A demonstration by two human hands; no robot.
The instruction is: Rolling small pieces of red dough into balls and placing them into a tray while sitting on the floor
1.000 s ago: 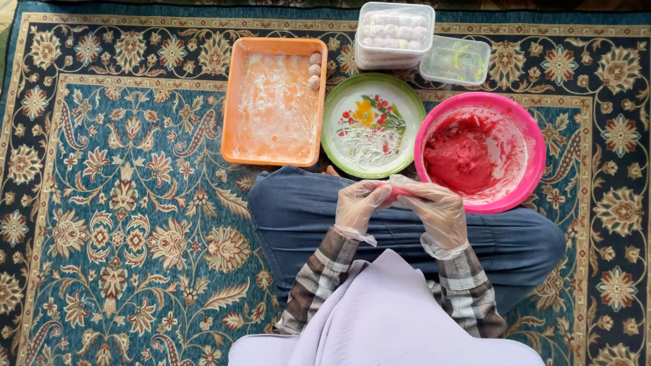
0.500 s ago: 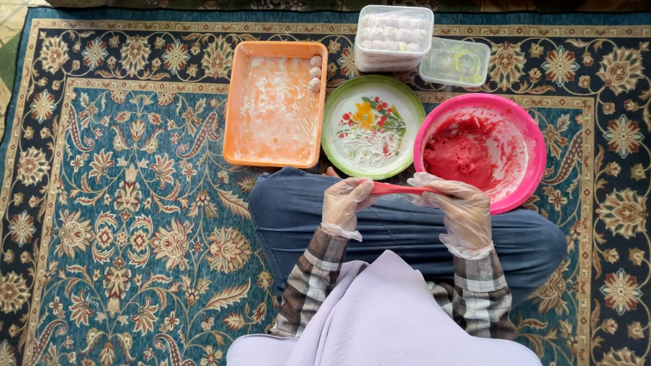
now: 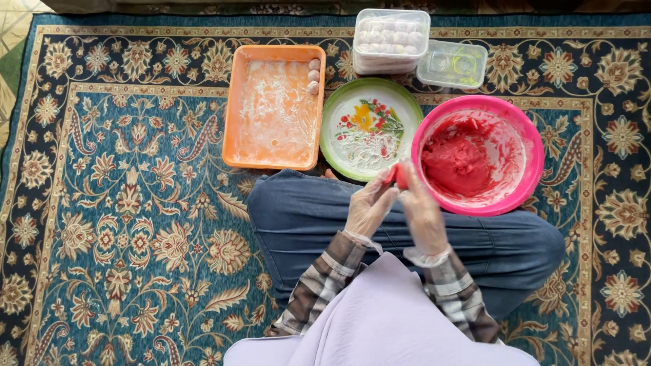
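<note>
Both my hands wear thin clear plastic gloves and meet above my crossed legs in blue jeans. My left hand (image 3: 368,205) and my right hand (image 3: 422,215) press together on a small lump of red dough (image 3: 400,176), held just at the near rim of a pink bowl (image 3: 533,181). The bowl holds a mass of red dough (image 3: 457,165). A green-rimmed flowered plate (image 3: 369,129) dusted with white flour lies just beyond my left hand.
An orange floury tray (image 3: 271,112) with three small pale balls in its far right corner lies left of the plate. Behind are a clear lidded tub (image 3: 391,41) full of pale balls and an empty clear container (image 3: 452,64). All rest on a patterned blue carpet (image 3: 115,203).
My hands, earlier spread apart over my lap, have come together and moved up toward the pink bowl's rim with the red dough between them.
</note>
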